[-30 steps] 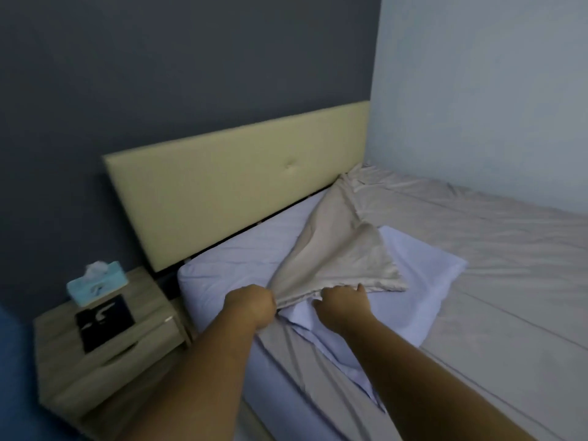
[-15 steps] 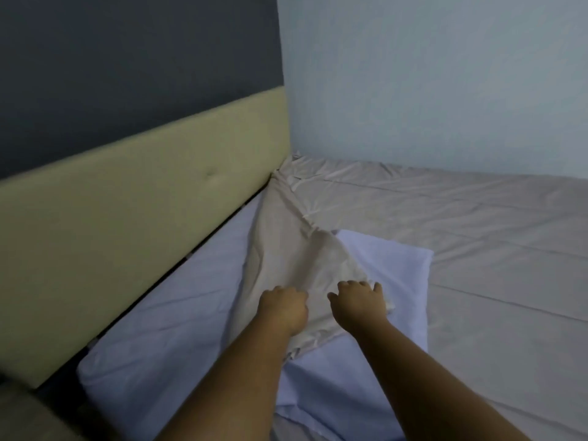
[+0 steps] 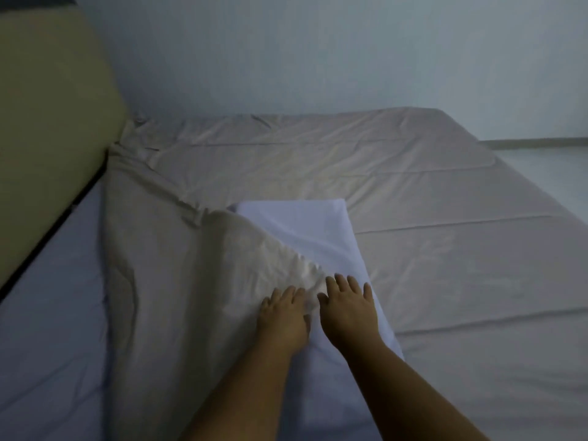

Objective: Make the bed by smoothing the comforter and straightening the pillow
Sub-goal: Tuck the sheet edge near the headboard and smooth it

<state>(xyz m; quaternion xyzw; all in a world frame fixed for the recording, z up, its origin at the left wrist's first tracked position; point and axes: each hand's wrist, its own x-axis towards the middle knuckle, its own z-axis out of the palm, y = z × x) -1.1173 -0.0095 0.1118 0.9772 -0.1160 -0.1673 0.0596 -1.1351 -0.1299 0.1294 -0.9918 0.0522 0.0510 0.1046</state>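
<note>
A beige comforter (image 3: 397, 192) covers most of the bed, with its near corner folded back in a wrinkled flap (image 3: 197, 275) over a pale lilac pillow (image 3: 305, 224). My left hand (image 3: 283, 316) lies flat on the edge of that flap, fingers spread. Just beside it, my right hand (image 3: 348, 308) presses palm-down where the flap's edge meets the pillow, fingers also apart. Neither hand grips the cloth. The lower part of the pillow is hidden under my forearms.
A cream padded headboard (image 3: 47, 148) runs along the left. Bare lilac sheet (image 3: 47, 329) shows between it and the folded flap. A pale wall (image 3: 318, 52) borders the far side of the bed. Light floor (image 3: 547, 167) lies past the bed's right end.
My view has swung right, away from the nightstand. Both hands were fists bunched on the comforter's corner; they have carried it over the pillow and now lie flat with fingers spread.
</note>
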